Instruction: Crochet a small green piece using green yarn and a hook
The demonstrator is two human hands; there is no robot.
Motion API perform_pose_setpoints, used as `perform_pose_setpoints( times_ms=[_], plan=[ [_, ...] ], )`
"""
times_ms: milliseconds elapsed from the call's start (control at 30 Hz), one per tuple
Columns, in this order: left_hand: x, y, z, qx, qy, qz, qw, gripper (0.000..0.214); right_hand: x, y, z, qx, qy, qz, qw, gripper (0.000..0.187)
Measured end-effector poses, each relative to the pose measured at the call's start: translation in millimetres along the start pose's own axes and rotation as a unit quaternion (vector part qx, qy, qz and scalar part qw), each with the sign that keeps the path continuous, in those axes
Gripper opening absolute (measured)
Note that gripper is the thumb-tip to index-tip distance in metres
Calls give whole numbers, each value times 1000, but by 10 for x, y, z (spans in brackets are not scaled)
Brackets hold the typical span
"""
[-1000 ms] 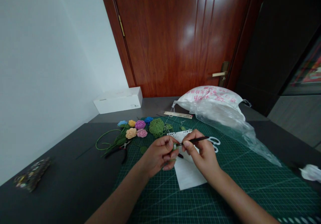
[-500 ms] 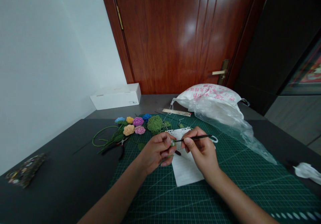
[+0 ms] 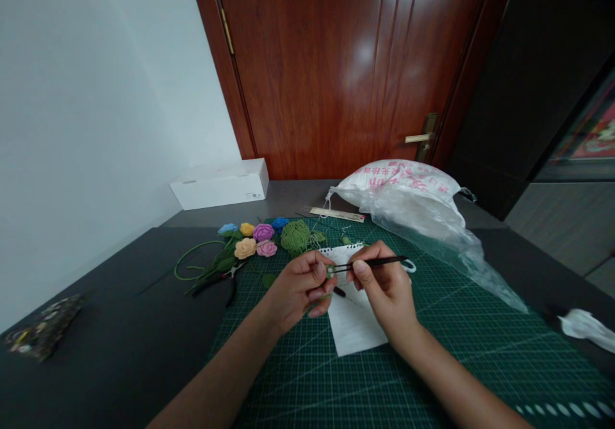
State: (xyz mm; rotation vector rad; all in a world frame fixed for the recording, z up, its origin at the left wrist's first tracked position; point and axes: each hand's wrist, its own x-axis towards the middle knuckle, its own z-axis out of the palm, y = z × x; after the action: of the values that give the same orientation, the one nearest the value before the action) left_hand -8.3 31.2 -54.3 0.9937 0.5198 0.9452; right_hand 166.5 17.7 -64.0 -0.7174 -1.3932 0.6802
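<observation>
Between the thumb and fingers of my left hand [image 3: 300,283] is a small green knitted or crocheted piece [image 3: 330,271] with some white at its opening; my fingers cover much of it. My right hand [image 3: 388,289] grips black tweezers [image 3: 382,261] like a pen. Their two prongs stand slightly apart and point left, with the tips at the green piece. Beneath both hands lies a sheet of notebook paper [image 3: 358,330], and a small dark oval object [image 3: 339,292] shows just right of my left fingers.
Crocheted flowers [image 3: 245,248], a ball of green yarn [image 3: 295,237] and black-handled pliers [image 3: 231,282] lie left of the paper. A ruler [image 3: 337,214] and a large plastic bag of white filling [image 3: 408,192] are behind. A white box [image 3: 221,184] stands by the wall. A green cutting mat [image 3: 461,352] covers the table's middle.
The tweezers' prongs have parted a little; before, they looked pressed together. Both hands stay nearly in place, and the whole view has shifted slightly.
</observation>
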Motion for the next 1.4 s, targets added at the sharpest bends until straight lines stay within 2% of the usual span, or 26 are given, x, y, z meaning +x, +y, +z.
perform_pose_setpoints(
  times_ms=[200,300,400,633,767,867,933,1000,1167,1400],
  plan=[
    [8,-12,0,-2,-9,20,1000,25,2,0,14,1,16,31,999,29],
    [14,-21,-2,-3,-21,32,999,27,17,15,23,76,14,91,993,31],
    [22,-32,-9,-3,-38,43,998,28,40,30,49,174,-4,152,973,37],
    [48,-66,-43,6,-67,57,996,22,49,25,110,235,-44,199,950,40],
    [49,-84,-41,16,-59,59,996,19,3,51,94,196,-37,157,967,33],
    [45,-106,-46,22,-43,63,997,21,-37,88,77,87,-40,65,993,25],
    [45,-126,-52,27,-30,66,997,21,-50,106,73,23,-49,-2,999,24],
    [49,-140,-54,31,-19,70,997,21,-47,115,72,-4,-55,-40,998,26],
    [48,-79,-23,34,-20,71,997,24,-19,121,78,3,-42,-23,999,23],
    [4,67,-23,40,-42,-3,998,22,-31,90,90,11,-35,-6,999,21]
  ],
)
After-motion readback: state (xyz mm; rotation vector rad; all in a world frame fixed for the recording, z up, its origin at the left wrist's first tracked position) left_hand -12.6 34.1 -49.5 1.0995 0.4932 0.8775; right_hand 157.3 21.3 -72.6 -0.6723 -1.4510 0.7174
